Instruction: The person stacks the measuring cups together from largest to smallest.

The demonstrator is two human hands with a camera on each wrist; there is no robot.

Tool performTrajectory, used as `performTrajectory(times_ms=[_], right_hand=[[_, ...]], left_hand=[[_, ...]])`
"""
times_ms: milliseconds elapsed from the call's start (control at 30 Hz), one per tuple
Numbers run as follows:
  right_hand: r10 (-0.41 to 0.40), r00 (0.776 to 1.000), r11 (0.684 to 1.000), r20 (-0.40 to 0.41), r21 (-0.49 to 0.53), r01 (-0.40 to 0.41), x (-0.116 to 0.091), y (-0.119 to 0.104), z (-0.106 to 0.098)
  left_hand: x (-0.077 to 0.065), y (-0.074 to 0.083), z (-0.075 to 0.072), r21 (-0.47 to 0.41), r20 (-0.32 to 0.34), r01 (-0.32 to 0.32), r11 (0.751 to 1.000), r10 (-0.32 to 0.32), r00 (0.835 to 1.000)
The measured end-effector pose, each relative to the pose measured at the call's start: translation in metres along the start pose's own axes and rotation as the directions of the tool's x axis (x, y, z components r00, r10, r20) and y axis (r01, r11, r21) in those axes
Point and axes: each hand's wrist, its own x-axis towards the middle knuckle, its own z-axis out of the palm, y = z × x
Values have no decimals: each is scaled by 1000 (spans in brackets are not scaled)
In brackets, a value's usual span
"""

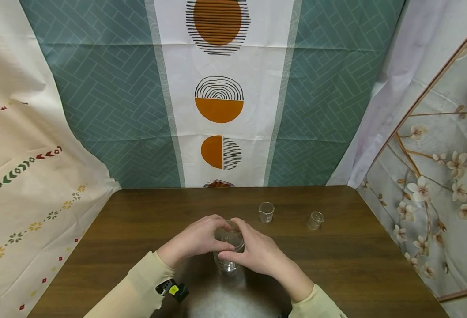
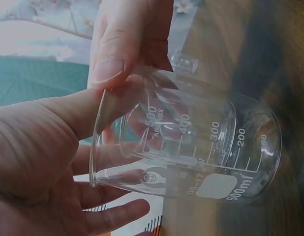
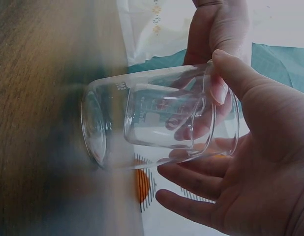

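A large clear glass beaker (image 1: 226, 266) with a white 500ml mark stands upright on the table in front of me. Inside it is a smaller glass beaker (image 3: 154, 130), its base well above the large one's bottom. My left hand (image 1: 199, 238) reaches to the mouth from the left, thumb and fingers pinching the smaller beaker near its rim. From the other side my right hand (image 1: 263, 251) grips the large beaker's rim, thumb in front and fingers behind. Both thumbs overlap near the rim in the left wrist view.
Two tiny glass beakers stand farther back on the right, one upright (image 1: 266, 213) and another (image 1: 315, 220) nearer the table's right side. The brown wooden table (image 1: 146, 212) ends at a green and white curtain (image 1: 118, 110). Patterned cloths hang at both sides.
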Motion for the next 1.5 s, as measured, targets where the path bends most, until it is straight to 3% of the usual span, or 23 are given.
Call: performTrajectory(times_ms=[300, 667, 1033, 1500], right_hand=[[5, 1000, 1000, 11, 13, -6, 0, -1, -1], [-4, 1000, 1000, 14, 21, 4, -1, 0, 0], [-15, 1000, 999, 2, 34, 15, -2, -1, -1], [7, 1000, 1000, 6, 31, -7, -1, -3, -2]], left_hand=[[-1, -1, 0, -3, 1, 12, 1000, -12, 1000], [-3, -1, 0, 52, -9, -33, 998, 33, 999], [-13, -11, 3, -29, -102, -91, 995, 87, 991], [-23, -21, 1, -77, -152, -147, 986, 134, 979]])
